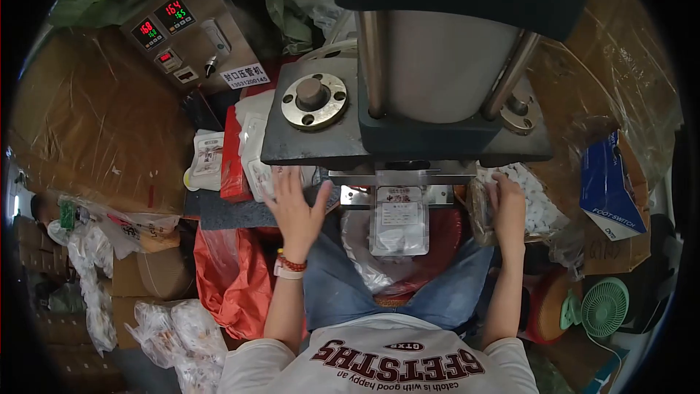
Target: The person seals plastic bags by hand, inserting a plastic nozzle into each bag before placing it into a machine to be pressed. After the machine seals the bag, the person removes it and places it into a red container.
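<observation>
My left hand (295, 211) is raised with its fingers spread, beside a stack of flat printed pouches (257, 153). Nothing shows in its grasp. A clear and white printed spout pouch (399, 222) hangs upright from the metal jaw bar (430, 195) of the press, away from both hands. My right hand (508, 208) is at the near left side of a box of small white plastic pieces (536, 201). Its fingers are bent together, and what they pinch is too small to make out.
The heavy press (437, 66) stands ahead, with a control box (193, 33) showing lit digits at its left. A red bag (226, 277) hangs by my left arm. At the right are a blue foot-switch carton (612, 186) and a green fan (605, 305).
</observation>
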Demonstrator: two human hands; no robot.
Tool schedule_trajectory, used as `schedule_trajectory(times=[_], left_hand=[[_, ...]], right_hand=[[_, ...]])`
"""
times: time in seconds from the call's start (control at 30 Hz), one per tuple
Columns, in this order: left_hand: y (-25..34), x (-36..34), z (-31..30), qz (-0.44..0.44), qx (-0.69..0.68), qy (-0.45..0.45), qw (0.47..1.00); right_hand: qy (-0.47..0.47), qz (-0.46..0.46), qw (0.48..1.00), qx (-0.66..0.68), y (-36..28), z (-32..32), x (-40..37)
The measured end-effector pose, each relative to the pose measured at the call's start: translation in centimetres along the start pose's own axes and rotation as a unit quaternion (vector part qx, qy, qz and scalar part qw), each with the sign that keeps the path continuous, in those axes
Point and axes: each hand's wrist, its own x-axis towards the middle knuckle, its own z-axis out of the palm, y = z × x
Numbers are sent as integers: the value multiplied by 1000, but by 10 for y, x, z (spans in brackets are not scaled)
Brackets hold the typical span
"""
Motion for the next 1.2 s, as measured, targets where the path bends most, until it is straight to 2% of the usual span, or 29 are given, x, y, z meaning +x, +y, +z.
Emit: schedule_trajectory(times=[0.03,0.07,0.1,0.13,0.17,0.23,0.3,0.33,0.37,0.43,0.47,0.5,0.57,0.63,0.7,0.73,0.8,0.83,0.87,0.9,0.93,0.97,1.0,1.03,1.07,1.13,1.17,1.2], left_hand=[[-13,3,-11,35,185,-3,982],[-40,-9,-3,64,154,-46,985],[-43,-20,-11,63,155,-44,985],[-44,-30,-20,99,83,-91,987],[-46,-38,-26,135,10,-143,981],[-48,-52,-30,163,7,-117,980],[-38,-59,-40,49,-150,-116,981],[-23,-58,-42,20,-206,-74,976],[-11,-59,-46,23,-208,-76,975],[13,-61,-54,66,-256,-50,963],[27,-59,-58,126,-240,-19,962],[37,-61,-64,128,-244,-21,961],[53,-58,-77,216,-194,-40,956],[54,-58,-84,240,-225,-57,943],[53,-61,-85,221,-381,-160,883],[54,-64,-76,224,-384,-162,881],[58,-71,-45,94,-470,-235,846],[63,-64,-38,-7,-410,-348,843],[66,-62,-22,-7,-411,-347,843],[68,-62,-2,-113,-521,-343,773],[73,-56,6,-215,-617,-331,681],[74,-46,8,-229,-645,-330,650],[75,-36,12,-230,-646,-329,649],[75,-27,17,-244,-664,-333,623],[74,-21,22,-258,-680,-337,597],[74,-18,30,-250,-685,-321,604],[79,-18,29,-258,-685,-314,605],[80,-15,28,-266,-684,-306,606]], right_hand=[[34,9,999,35,-1,-1,-2],[34,8,999,36,-1,-2,-4],[74,-5,995,60,0,-3,-4],[118,-16,989,83,-1,-5,-4],[119,-13,989,84,-6,-10,-7],[80,80,951,288,-35,-31,-17],[57,41,875,479,-80,-45,-33],[22,1,881,473,-87,-42,-42],[7,-93,910,404,-99,-45,-48],[-6,-249,925,287,-121,-41,-55],[-5,-312,918,245,-128,-33,-56],[-3,-309,920,242,-133,-30,-61],[-57,-381,895,225,-139,-28,-64],[-57,-396,885,239,-134,-39,-65],[-87,-414,834,354,-126,-48,-63],[-86,-412,837,351,-126,-50,-61],[-90,-272,905,314,-127,-51,-56],[-55,-241,925,290,-124,-47,-51],[-42,-191,931,310,-117,-47,-48],[-29,-140,934,328,-105,-49,-44],[5,-109,947,301,-89,-50,-40],[23,-66,957,282,-78,-56,-36],[42,-23,963,264,-67,-61,-31],[60,8,971,230,-56,-58,-23],[60,6,971,230,-47,-51,-13],[127,-38,991,-34,-26,-22,3],[79,-40,996,-33,-5,3,4],[80,-41,995,-29,-2,6,2]])
